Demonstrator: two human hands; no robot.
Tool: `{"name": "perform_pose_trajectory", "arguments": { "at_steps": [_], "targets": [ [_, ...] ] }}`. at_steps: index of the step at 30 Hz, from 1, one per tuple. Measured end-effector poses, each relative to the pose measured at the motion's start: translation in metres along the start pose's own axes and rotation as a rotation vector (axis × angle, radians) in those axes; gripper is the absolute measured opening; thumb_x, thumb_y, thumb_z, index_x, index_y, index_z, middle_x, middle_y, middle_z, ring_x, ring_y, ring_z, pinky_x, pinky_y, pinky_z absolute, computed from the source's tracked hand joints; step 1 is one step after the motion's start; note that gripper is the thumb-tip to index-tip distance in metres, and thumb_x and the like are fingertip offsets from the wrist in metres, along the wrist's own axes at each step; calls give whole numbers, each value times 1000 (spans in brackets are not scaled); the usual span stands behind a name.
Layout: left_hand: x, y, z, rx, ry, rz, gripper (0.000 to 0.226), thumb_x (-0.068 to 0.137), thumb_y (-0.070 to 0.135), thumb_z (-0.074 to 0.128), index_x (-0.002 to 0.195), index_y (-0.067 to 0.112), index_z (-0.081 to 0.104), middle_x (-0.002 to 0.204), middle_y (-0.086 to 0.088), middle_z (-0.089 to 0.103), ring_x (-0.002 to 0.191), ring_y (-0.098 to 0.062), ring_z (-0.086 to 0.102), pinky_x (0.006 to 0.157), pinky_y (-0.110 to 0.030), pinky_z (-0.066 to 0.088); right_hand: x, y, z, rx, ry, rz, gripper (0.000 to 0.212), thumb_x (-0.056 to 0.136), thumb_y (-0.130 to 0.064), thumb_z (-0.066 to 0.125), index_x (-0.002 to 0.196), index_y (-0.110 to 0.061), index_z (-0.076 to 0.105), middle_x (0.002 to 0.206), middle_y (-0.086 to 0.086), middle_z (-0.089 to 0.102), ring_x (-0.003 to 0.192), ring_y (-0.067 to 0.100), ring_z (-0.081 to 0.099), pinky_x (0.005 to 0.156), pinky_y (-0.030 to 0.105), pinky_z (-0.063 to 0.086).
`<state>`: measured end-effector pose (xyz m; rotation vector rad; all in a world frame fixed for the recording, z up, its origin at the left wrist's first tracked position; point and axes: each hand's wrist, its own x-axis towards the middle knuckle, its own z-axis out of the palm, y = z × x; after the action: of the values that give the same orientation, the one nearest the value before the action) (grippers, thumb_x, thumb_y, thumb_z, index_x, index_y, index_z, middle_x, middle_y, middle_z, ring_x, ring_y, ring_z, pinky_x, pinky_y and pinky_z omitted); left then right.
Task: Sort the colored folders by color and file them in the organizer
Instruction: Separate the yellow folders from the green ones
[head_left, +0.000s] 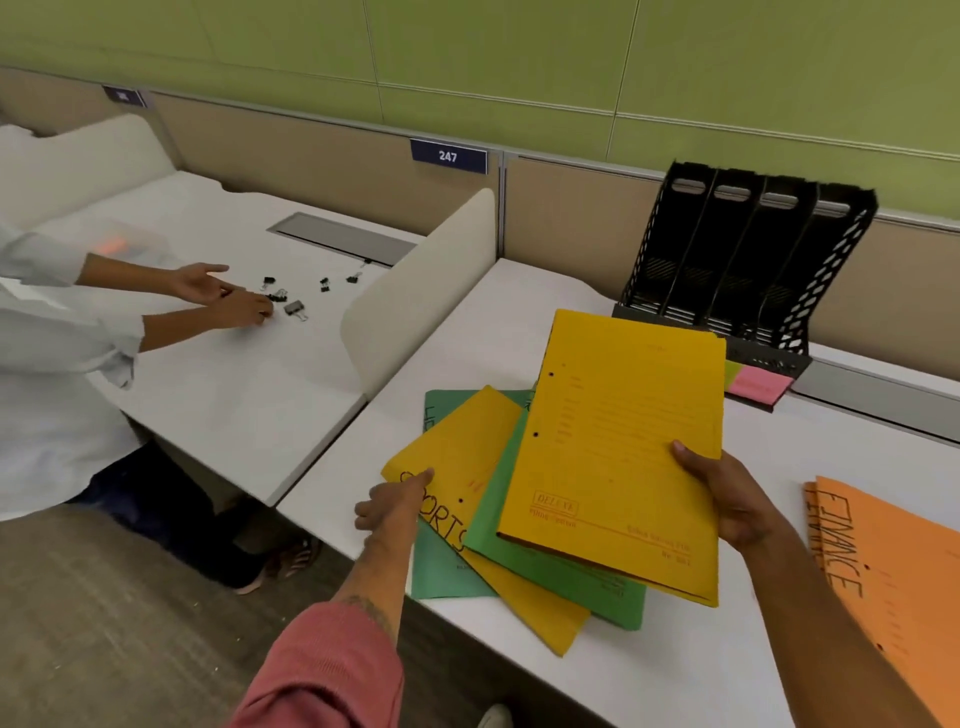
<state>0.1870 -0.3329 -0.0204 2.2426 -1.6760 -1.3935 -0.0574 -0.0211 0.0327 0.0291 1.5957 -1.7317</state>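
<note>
Right grip (727, 499) pinches top folder (618, 441) by its edge; could slip. Left grip (395, 506) touches SPORTS folder (457, 452), hold unclear.

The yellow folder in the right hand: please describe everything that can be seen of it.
The yellow folder looks like thin card, closed, with faint red print, a boxed logo near its lower left corner and two punched holes along its left edge. It is held tilted over the green folder on the desk, in front of the black organizer. The right hand grips its right edge, thumb on top.
</note>
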Motion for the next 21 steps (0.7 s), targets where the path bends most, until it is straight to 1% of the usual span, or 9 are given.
{"name": "perform_pose_trajectory", "arguments": {
  "at_steps": [3, 6, 8, 10, 11, 14, 17, 19, 21],
  "targets": [
    [5, -2, 5, 41, -19, 28, 84, 71, 54, 80, 132, 5, 48, 137, -21, 38, 124, -37, 36, 103, -48, 36, -3, 4, -1, 6, 12, 3, 54, 91, -26, 62, 143, -19, 49, 131, 18, 63, 115, 44, 61, 93, 63, 49],
    [9, 3, 6, 2, -13, 44, 84, 73, 46, 83, 134, 1, 45, 140, -23, 41, 126, -39, 39, 102, -46, 38, -7, 7, 0, -2, 25, 1, 60, 86, -28, 65, 143, -19, 48, 131, 18, 63, 115, 44, 61, 94, 63, 49],
    [10, 10, 7, -136, -18, 89, 80, 74, 33, 85, 132, -2, 44, 138, -25, 48, 124, -40, 48, 99, -45, 43, -8, 8, 0, -2, 23, 3, 61, 86, -28, 64, 144, -19, 47, 132, 18, 63, 116, 44, 61, 97, 65, 47],
    [9, 18, 8, -361, -39, 153, 69, 76, 17, 84, 127, -3, 43, 131, -27, 54, 115, -41, 57, 90, -43, 49, -9, 8, -1, 0, 20, 1, 59, 88, -27, 63, 144, -19, 47, 133, 18, 62, 116, 44, 61, 97, 66, 46],
    [7, 24, 7, -441, -41, 188, 64, 77, 12, 82, 125, 0, 43, 129, -26, 56, 110, -40, 59, 87, -42, 50, -10, 8, -1, 4, 21, 1, 58, 89, -27, 62, 144, -19, 47, 133, 18, 62, 116, 44, 61, 97, 66, 46],
    [3, 48, -2, -566, -29, 336, 56, 81, 11, 78, 127, 7, 45, 127, -19, 58, 100, -30, 59, 84, -38, 51, -12, 7, 0, 21, 33, -5, 55, 91, -26, 62, 144, -19, 47, 133, 18, 62, 117, 45, 60, 99, 67, 45],
    [0, 79, -18, -625, 4, 512, 51, 84, 14, 75, 128, 10, 51, 125, -14, 62, 105, -29, 62, 91, -42, 53, -15, 3, 0, 33, 43, -19, 53, 92, -25, 62, 142, -19, 48, 132, 18, 63, 116, 44, 61, 95, 64, 48],
    [-4, 102, -34, -639, 37, 614, 36, 85, 19, 75, 118, 12, 60, 116, -11, 67, 101, -27, 64, 87, -39, 53, -17, 0, 1, 38, 47, -25, 52, 91, -25, 63, 141, -19, 49, 131, 18, 63, 114, 44, 62, 91, 61, 50],
    [-11, 124, -51, -641, 79, 700, 16, 86, 26, 74, 99, 19, 65, 98, -4, 70, 93, -25, 66, 82, -37, 55, -19, -2, 1, 44, 51, -34, 51, 90, -26, 63, 139, -19, 49, 130, 18, 64, 113, 43, 62, 87, 59, 52]
  ]
}}
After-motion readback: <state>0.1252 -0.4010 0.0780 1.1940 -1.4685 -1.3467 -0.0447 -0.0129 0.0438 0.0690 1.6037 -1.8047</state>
